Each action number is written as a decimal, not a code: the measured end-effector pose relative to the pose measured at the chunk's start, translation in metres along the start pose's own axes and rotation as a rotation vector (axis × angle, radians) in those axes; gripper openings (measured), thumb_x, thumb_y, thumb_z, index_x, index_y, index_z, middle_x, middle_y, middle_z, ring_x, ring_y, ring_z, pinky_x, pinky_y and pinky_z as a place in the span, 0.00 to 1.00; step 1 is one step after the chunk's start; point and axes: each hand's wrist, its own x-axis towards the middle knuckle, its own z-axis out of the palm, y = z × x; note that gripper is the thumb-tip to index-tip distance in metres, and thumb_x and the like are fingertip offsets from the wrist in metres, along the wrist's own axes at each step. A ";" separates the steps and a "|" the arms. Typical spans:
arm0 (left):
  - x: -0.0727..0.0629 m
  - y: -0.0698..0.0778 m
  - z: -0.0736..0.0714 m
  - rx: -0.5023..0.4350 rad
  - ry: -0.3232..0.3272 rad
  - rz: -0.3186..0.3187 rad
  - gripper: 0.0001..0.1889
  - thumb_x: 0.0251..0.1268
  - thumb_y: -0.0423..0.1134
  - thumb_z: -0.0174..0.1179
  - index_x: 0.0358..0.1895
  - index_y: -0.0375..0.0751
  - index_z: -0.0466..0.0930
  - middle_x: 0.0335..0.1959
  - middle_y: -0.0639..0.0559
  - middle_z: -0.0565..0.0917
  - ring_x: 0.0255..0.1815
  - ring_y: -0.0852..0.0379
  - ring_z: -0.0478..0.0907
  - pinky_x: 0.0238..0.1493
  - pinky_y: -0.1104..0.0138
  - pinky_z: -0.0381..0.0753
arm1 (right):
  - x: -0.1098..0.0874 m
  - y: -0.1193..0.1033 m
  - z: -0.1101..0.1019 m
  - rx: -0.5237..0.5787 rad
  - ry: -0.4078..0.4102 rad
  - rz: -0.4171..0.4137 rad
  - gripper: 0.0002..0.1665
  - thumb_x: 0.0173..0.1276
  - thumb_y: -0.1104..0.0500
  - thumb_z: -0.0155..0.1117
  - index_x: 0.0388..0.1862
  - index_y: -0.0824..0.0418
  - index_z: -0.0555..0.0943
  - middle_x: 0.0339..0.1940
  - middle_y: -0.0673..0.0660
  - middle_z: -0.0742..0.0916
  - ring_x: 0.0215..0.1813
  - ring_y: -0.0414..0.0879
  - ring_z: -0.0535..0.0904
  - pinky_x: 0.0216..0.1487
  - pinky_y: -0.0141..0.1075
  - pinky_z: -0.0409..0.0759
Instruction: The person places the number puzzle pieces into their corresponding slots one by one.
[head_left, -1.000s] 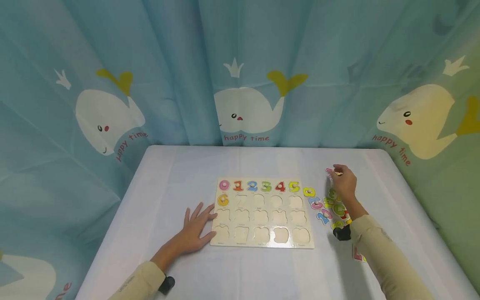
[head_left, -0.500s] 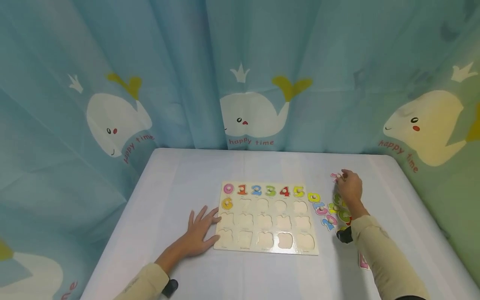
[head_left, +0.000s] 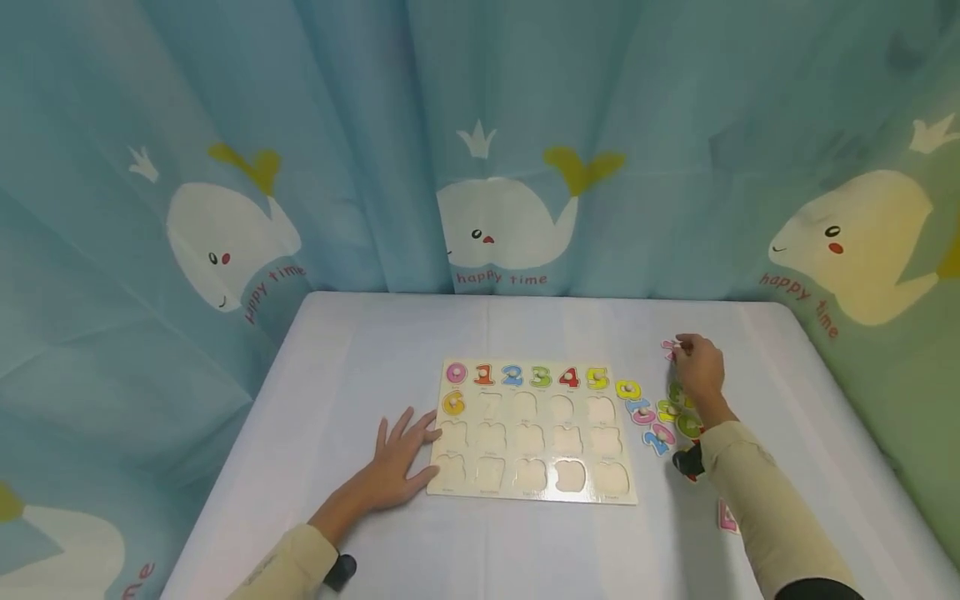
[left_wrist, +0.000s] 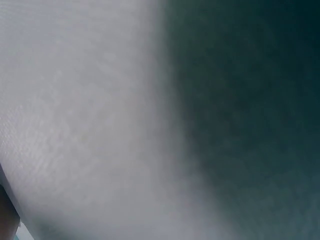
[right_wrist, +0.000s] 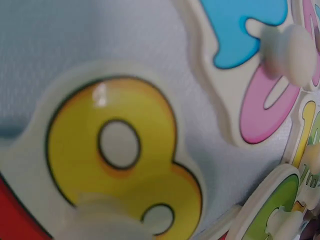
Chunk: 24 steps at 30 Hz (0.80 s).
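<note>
In the head view a wooden number puzzle board (head_left: 510, 429) lies on the white table; 0 to 6 sit in its upper slots. My left hand (head_left: 393, 467) rests at the board's left edge, its fingers spread and fingertips on the rim. Beyond the loose pieces, my right hand (head_left: 700, 367) pinches a pink puzzle piece (head_left: 667, 347), mostly covered by the fingers. The right wrist view has a yellow 8 piece (right_wrist: 70, 145), a blue and pink piece (right_wrist: 265, 120) with a knob, and a green piece (right_wrist: 272, 202). Neither wrist view shows the fingers at work.
Loose number pieces cluster right of the board, including a yellow one (head_left: 628, 389) and a blue and pink one (head_left: 660, 438). A pink piece (head_left: 727, 517) lies partly under the right forearm. A curtain (head_left: 360, 208) hangs behind the table.
The head view has shifted slightly. My right fingers have closed in over the pink piece, covering more of it. The left hand stays at the board's edge.
</note>
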 end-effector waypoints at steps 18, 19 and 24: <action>-0.002 0.002 0.000 -0.007 -0.022 -0.016 0.26 0.62 0.49 0.55 0.63 0.43 0.68 0.72 0.49 0.58 0.74 0.40 0.40 0.63 0.38 0.28 | -0.002 -0.012 -0.003 0.061 0.000 -0.035 0.20 0.72 0.62 0.51 0.61 0.68 0.71 0.50 0.67 0.78 0.46 0.59 0.72 0.42 0.43 0.73; -0.003 0.001 0.000 -0.008 -0.031 -0.021 0.27 0.63 0.49 0.55 0.63 0.43 0.68 0.73 0.50 0.57 0.74 0.40 0.40 0.63 0.38 0.27 | -0.004 -0.013 -0.002 0.066 -0.004 -0.055 0.20 0.72 0.62 0.52 0.60 0.68 0.72 0.49 0.68 0.78 0.45 0.58 0.73 0.40 0.42 0.73; -0.003 0.001 0.001 -0.013 -0.041 -0.025 0.27 0.63 0.50 0.54 0.64 0.43 0.67 0.73 0.50 0.56 0.74 0.40 0.39 0.63 0.38 0.26 | -0.008 -0.021 -0.002 0.081 0.004 -0.173 0.19 0.69 0.64 0.55 0.57 0.70 0.74 0.45 0.68 0.80 0.41 0.57 0.74 0.37 0.41 0.72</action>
